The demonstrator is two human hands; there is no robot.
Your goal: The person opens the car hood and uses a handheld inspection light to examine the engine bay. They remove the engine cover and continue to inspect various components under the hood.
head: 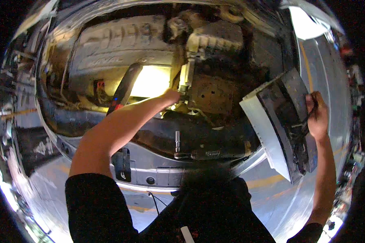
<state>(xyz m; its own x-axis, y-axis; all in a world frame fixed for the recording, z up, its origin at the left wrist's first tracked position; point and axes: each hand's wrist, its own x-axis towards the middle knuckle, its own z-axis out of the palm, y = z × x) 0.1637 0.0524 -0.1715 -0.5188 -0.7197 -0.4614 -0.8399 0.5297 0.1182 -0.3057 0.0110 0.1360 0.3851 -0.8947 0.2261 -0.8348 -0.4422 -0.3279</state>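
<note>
My left hand (171, 96) reaches into the engine bay, beside a pale cylindrical part (186, 74). Its fingers are hard to make out, and so is whatever they touch. At the right, my right hand (318, 117) grips the edge of a vehicle headlight assembly (279, 121), tilted, with dark housing and a pale outer face. A lit work lamp (150, 81) shines behind my left forearm. A ratchet (197, 155) with a long socket extension (177, 141) lies on the dark front ledge of the bay.
The engine cover (118, 39) bears raised lettering. Car bodywork (158, 174) with a grille-like panel spans the front below my arms. The grey floor (261, 188) has yellow lines. Cluttered shelving or equipment stands blurred at both sides.
</note>
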